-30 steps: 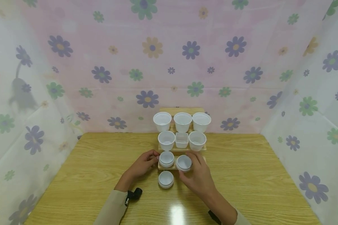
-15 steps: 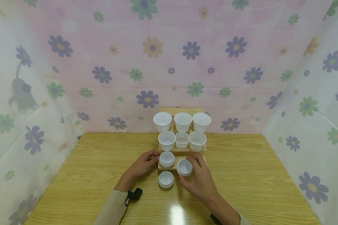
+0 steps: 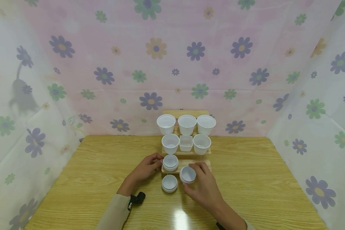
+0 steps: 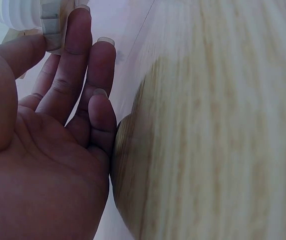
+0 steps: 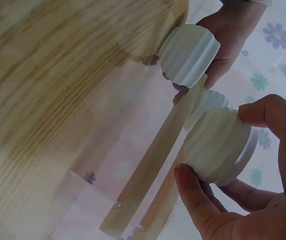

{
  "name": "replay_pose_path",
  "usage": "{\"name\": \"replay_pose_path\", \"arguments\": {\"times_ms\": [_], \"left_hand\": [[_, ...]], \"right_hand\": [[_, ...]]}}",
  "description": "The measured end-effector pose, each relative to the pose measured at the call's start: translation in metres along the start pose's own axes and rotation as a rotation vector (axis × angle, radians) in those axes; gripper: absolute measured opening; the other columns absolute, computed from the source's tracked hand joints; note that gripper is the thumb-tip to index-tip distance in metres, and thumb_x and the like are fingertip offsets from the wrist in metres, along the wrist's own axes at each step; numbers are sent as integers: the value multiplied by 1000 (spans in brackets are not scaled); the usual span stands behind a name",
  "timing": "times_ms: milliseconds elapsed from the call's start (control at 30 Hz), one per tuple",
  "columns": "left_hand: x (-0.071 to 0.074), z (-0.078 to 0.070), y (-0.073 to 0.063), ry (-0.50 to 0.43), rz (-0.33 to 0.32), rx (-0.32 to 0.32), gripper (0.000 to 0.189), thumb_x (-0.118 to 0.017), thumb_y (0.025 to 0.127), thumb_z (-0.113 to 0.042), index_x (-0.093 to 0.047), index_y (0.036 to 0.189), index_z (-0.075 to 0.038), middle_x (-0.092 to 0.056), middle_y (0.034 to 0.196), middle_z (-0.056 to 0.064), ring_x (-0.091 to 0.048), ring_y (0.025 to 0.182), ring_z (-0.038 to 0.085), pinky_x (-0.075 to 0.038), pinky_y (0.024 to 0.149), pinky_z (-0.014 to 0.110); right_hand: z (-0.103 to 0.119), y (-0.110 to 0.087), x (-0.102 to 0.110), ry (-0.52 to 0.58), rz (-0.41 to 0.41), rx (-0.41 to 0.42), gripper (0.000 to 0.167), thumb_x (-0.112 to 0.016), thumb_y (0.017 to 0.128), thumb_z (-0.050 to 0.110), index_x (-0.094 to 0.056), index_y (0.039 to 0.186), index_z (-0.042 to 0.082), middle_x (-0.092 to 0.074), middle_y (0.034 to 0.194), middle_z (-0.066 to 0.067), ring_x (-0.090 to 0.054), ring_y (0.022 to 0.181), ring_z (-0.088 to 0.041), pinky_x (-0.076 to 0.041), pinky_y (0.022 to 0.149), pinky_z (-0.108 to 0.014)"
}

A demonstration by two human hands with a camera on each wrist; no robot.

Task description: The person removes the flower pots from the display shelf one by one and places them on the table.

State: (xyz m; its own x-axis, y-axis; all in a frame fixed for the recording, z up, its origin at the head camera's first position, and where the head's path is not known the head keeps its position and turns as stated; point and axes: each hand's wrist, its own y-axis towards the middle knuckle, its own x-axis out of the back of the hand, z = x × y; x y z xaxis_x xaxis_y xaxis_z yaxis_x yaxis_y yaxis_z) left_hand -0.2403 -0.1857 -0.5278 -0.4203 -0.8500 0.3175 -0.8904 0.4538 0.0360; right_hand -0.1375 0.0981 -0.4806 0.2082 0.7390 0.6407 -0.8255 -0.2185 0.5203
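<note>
My right hand pinches a small white ribbed jar between thumb and fingers, just in front of the lowest wooden step. The right wrist view shows this held jar close up, lifted and tilted. At the left end of the wooden stand, my left hand pinches the board's edge between thumb and index finger; its other fingers extend loosely. A matching jar sits on that step beside the left fingers. Another matching jar stands on the table in front of it.
Higher up, the middle step carries two round white cups with a square cup between them. Three larger cups line the top step. A flowered cloth hangs behind the wood-grain table.
My right hand has drawn the held jar off the lowest step toward the table's front. The left hand and the other jars keep their places.
</note>
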Motion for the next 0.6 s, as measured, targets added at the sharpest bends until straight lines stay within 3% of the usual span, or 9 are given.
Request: {"name": "replay_pose_path", "arguments": {"times_ms": [367, 600], "left_hand": [[0, 0, 1, -8, 1, 12, 20, -52, 113, -13, -64, 124, -2, -68, 107, 6, -60, 93, 19, -50, 81, 30], [0, 1, 1, 1, 9, -9, 21, -52, 113, -14, -63, 124, 1, -68, 108, 8, -60, 94, 21, -50, 81, 31]], "right_hand": [[-2, -5, -1, -14, 15, 22, 64, -100, 68, 14, -68, 122, 1, -63, 114, -10, -68, 98, -24, -59, 83, -35], [-3, -9, -3, -18, 57, -10, 63, -100, 69, 13, -67, 122, 1, -62, 113, -7, -67, 97, -20, -59, 83, -35]]}}
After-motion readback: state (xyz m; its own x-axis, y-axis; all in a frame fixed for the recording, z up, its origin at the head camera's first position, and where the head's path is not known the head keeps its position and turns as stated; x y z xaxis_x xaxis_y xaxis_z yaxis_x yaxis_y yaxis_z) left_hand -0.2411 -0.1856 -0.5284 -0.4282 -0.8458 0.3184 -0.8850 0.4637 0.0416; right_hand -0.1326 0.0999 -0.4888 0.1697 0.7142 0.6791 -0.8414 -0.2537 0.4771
